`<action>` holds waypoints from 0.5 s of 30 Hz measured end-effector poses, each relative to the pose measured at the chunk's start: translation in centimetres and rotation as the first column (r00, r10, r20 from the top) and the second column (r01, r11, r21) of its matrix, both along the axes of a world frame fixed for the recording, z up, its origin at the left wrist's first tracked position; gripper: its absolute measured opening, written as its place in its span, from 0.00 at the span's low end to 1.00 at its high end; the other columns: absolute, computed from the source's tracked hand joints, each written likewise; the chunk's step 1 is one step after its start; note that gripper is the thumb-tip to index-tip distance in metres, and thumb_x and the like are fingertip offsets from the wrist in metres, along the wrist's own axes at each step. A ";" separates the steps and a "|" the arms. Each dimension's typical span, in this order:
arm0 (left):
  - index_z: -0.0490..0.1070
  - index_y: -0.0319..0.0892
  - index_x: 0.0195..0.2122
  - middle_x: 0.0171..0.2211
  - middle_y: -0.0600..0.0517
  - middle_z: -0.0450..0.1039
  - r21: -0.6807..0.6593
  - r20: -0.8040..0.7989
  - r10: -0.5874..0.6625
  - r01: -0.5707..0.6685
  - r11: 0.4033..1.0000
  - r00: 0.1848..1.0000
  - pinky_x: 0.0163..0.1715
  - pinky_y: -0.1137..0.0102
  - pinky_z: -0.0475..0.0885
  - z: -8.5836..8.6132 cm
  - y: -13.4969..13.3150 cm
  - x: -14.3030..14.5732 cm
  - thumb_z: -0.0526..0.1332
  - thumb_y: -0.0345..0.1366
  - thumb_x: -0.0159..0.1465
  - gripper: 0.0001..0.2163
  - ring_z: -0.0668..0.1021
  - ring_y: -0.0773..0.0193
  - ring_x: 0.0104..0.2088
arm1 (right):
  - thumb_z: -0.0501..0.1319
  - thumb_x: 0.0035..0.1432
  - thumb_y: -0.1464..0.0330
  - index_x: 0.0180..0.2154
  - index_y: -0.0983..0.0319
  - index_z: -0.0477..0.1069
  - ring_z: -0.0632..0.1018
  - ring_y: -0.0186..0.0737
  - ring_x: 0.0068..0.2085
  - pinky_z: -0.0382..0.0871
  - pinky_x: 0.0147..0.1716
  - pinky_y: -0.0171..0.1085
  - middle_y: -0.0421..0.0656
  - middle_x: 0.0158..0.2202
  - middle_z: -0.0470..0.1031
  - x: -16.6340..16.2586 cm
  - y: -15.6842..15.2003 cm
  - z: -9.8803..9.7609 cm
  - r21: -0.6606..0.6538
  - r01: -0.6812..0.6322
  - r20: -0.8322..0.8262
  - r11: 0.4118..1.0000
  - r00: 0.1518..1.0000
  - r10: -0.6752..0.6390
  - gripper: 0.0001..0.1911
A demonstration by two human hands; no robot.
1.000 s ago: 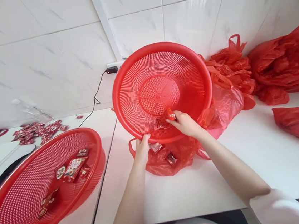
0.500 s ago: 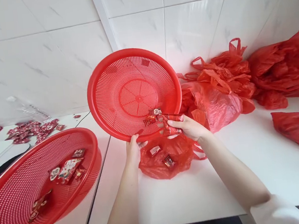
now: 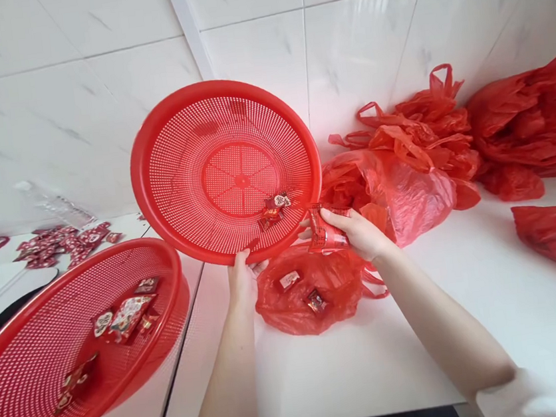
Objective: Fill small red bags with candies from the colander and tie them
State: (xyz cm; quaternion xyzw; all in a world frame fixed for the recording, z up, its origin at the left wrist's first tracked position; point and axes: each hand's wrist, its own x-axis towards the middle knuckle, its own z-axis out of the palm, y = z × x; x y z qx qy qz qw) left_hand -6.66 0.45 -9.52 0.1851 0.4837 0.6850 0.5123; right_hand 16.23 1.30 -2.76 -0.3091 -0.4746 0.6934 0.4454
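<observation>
My left hand (image 3: 243,276) grips the near rim of a round red plastic basket (image 3: 233,123), tilted up so its inside faces me. Low on its right side lie a few small wrapped snack packets (image 3: 272,213). Just outside the basket's lower right rim, my right hand (image 3: 358,231) is closed on red snack packets (image 3: 327,231); how many is unclear. Beneath both hands a red plastic bag (image 3: 301,319) rests on the table, with a pale packet (image 3: 289,279) and a dark packet (image 3: 315,302) on it or inside.
At left stands another red basket (image 3: 173,260) holding several packets (image 3: 127,318). Behind it are a pile of red packets (image 3: 61,243) and a clear plastic bottle (image 3: 54,204). Red plastic bags (image 3: 416,186) crowd the right along the tiled wall (image 3: 255,50). The white table (image 3: 376,364) has a seam.
The basket has shifted left and slightly up with my left hand. My right hand has drawn the red packets out past the basket's rim.
</observation>
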 end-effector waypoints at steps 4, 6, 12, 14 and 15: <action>0.68 0.39 0.31 0.28 0.52 0.75 0.029 -0.016 0.009 -0.008 1.000 1.000 0.22 0.75 0.72 -0.1 0.0 0.1 0.64 0.34 0.49 0.09 0.76 0.67 0.24 | 0.61 0.59 0.53 0.44 0.64 0.77 0.82 0.45 0.37 0.78 0.29 0.36 0.49 0.39 0.81 0.6 -0.1 -0.3 0.045 -0.146 0.186 0.988 0.973 0.135 0.22; 0.69 0.39 0.32 0.29 0.51 0.76 0.037 -0.028 0.017 -0.016 0.999 0.999 0.23 0.74 0.73 -0.3 0.0 0.1 0.64 0.34 0.49 0.10 0.77 0.66 0.25 | 0.62 0.57 0.52 0.42 0.65 0.76 0.81 0.43 0.36 0.78 0.28 0.35 0.47 0.38 0.81 0.6 -0.2 -0.4 0.075 -0.180 0.272 0.981 0.950 0.154 0.22; 0.70 0.39 0.33 0.32 0.50 0.75 0.057 -0.057 0.013 -0.010 0.998 0.998 0.24 0.73 0.74 -0.4 0.1 -0.1 0.63 0.35 0.50 0.10 0.77 0.66 0.26 | 0.60 0.58 0.50 0.41 0.64 0.73 0.79 0.39 0.29 0.75 0.21 0.34 0.44 0.32 0.78 -0.6 -0.4 -0.9 0.119 -0.139 0.299 0.983 0.949 0.098 0.24; 0.70 0.39 0.34 0.32 0.50 0.75 0.050 -0.057 0.026 -0.023 0.998 0.998 0.23 0.73 0.74 -0.4 0.1 -0.2 0.63 0.35 0.50 0.10 0.77 0.66 0.26 | 0.56 0.60 0.48 0.37 0.65 0.73 0.77 0.37 0.26 0.74 0.22 0.34 0.43 0.29 0.78 -0.9 -0.5 -0.9 0.124 -0.131 0.295 0.984 0.951 0.090 0.25; 0.70 0.39 0.34 0.32 0.50 0.75 0.046 -0.057 0.032 -0.030 0.998 0.998 0.23 0.73 0.73 -0.4 0.1 -0.3 0.63 0.35 0.50 0.10 0.77 0.66 0.26 | 0.55 0.60 0.47 0.35 0.65 0.73 0.76 0.37 0.26 0.73 0.22 0.34 0.42 0.27 0.77 -1.0 -0.5 -0.9 0.136 -0.131 0.296 0.982 0.951 0.086 0.26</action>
